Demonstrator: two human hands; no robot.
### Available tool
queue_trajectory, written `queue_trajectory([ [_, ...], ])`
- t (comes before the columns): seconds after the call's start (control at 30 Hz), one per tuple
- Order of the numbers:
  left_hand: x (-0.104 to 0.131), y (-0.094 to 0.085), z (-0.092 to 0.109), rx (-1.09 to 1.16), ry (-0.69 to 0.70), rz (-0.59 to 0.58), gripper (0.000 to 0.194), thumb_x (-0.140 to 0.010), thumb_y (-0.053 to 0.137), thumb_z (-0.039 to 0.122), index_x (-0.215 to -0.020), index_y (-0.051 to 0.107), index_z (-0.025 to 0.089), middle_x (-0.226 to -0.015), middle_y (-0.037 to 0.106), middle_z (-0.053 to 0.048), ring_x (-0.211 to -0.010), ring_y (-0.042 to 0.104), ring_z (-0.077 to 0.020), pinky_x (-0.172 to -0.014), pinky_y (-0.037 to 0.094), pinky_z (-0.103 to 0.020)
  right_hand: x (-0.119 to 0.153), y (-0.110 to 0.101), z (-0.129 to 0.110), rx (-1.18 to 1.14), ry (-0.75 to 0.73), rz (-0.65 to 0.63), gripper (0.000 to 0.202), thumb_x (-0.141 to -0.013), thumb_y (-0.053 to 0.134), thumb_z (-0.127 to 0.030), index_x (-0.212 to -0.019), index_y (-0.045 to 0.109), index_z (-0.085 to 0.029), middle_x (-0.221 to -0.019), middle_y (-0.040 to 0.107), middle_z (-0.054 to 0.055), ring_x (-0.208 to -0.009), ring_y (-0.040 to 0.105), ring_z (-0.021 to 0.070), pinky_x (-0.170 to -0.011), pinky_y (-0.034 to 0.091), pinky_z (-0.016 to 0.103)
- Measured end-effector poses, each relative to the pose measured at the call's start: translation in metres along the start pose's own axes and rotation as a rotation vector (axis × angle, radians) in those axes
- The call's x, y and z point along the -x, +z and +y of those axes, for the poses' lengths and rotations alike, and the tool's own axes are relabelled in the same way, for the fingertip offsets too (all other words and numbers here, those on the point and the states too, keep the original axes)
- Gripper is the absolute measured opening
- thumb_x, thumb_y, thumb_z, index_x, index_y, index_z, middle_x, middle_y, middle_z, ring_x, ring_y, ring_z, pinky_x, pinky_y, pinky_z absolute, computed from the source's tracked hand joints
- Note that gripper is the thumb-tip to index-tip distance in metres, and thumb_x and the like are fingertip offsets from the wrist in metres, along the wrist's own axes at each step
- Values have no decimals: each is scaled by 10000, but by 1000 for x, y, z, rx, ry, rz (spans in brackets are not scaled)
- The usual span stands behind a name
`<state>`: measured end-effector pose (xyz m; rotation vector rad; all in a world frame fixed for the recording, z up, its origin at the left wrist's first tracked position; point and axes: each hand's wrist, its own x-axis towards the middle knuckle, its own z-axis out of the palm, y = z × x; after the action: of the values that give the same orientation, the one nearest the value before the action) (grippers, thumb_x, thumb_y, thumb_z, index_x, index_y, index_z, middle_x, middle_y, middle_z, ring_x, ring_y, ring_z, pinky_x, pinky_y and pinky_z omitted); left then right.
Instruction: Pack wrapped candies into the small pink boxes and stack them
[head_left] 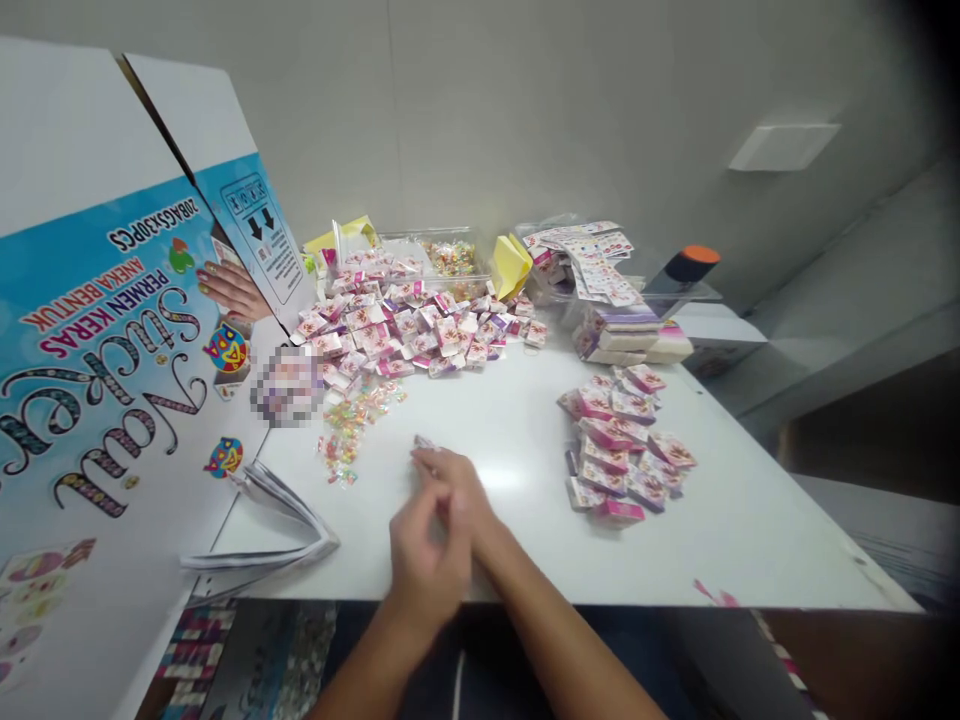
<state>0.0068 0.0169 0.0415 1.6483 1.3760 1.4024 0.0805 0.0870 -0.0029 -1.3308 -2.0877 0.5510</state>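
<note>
My right hand [459, 485] reaches over the white table with its fingers closed. The edge of a small pink-and-white box [424, 441] pokes out past its fingertips; the rest is hidden. Right against it, nearer to me, is my left hand [429, 545], its fingers curled in and slightly blurred. Whatever those fingers hold, if anything, does not show. Beyond both hands, to the left, wrapped candies [349, 425] lie loose in a small heap. A large pile of small printed boxes [420, 330] spreads behind them. Another group of boxes [622, 440] lies to the right.
A big printed carton [112, 330] stands along the left side, with a folded booklet [277, 540] beside it. At the back are a clear tray [480, 262] of candies, a yellow paper [511, 266], sticker sheets [596, 255] and a dark cylinder with an orange end [686, 268].
</note>
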Motion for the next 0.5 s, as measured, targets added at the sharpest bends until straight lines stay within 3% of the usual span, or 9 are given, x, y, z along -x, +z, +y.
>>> queue_trajectory([
  [0.1, -41, 19, -23, -49, -188, 72, 275, -971, 412, 377, -798, 526, 196, -725, 629, -11, -691, 622, -147, -679, 504, -250, 28, -29, 18, -107, 48, 105, 297, -988, 420, -196, -1078, 702, -182, -1000, 762, 82, -891, 720, 208, -790, 552, 299],
  [0.17, -73, 34, -42, -112, -214, 67, 256, -966, 410, 385, -852, 533, 193, -793, 665, -32, -717, 642, -154, -688, 515, -259, 48, -41, 26, -203, 117, 200, 301, -987, 427, -245, -1148, 668, -162, -1052, 754, 108, -931, 723, 224, -819, 555, 318],
  [0.3, -133, 62, -79, -320, -211, 69, 149, -900, 512, 281, -969, 574, 164, -951, 669, -105, -928, 639, -231, -851, 504, -366, 86, -50, 38, -285, 278, 165, 358, -986, 444, -349, -1275, 552, -168, -769, 734, 40, -620, 681, 192, -591, 523, 278],
  [0.4, -167, 78, -96, -509, -164, 57, 283, -815, 579, 154, -1098, 595, 160, -1250, 575, -178, -1264, 462, -334, -1051, 356, -511, 106, -48, 46, -269, 356, 211, 297, -986, 440, -401, -1104, 597, -179, -677, 675, 12, -557, 623, 174, -539, 461, 258],
  [0.5, -189, 89, -107, -650, -121, 7, 362, -770, 589, 92, -1129, 608, 143, -1344, 513, -205, -1357, 335, -382, -1096, 251, -569, 115, -44, 55, -269, 453, 350, 312, -984, 433, -432, -1053, 597, -176, -624, 619, -8, -506, 560, 160, -508, 418, 256],
])
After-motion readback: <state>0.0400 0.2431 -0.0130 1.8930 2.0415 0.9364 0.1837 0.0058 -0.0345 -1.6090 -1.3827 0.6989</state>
